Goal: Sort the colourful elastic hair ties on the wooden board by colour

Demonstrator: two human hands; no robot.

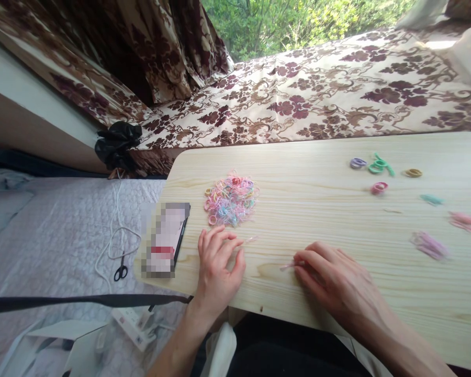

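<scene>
In the head view, a white box (68, 329) sits at lower left on a quilted cover (74, 220); its contents cannot be made out. The right hand (332, 275) pinches pale pink bands (287, 266) between closed fingertips, over the wooden table (329, 209). The left hand (219, 262) is open, thumb apart, just below the mixed band pile (233, 201); contact with a loose strand (251, 239) cannot be determined. Single-colour band groups (429, 245) lie at right. Floral cloth (290, 107) spreads below the window greenery (259, 26).
</scene>
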